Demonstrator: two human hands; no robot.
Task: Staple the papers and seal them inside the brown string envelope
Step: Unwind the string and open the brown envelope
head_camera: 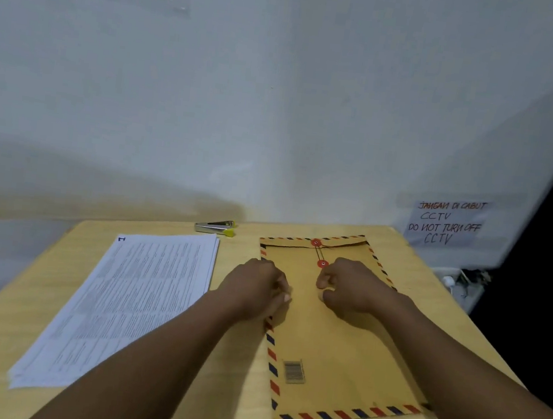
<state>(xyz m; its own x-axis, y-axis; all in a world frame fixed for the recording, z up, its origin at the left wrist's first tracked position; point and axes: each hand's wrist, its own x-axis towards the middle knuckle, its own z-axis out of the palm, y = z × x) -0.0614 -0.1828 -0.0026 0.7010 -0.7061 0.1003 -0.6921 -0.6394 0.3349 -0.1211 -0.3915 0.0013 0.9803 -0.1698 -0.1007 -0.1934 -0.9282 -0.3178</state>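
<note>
A brown string envelope [338, 347] with a red-and-blue striped border lies flat on the right half of the table, flap closed, string running between its two red discs [322, 263]. My left hand [255, 289] rests curled on the envelope's left edge. Just below the lower disc hovers my right hand [352, 288], fingers bent and pinched; whether it holds the string I cannot tell. A stack of printed papers [127, 299] lies to the left. A silver stapler [214, 227] with a yellow tip sits behind the papers.
The light wooden table [211, 405] stands against a white wall. A handwritten paper sign [445, 223] is taped to the wall at the right, with a plug and cables [463, 280] below it.
</note>
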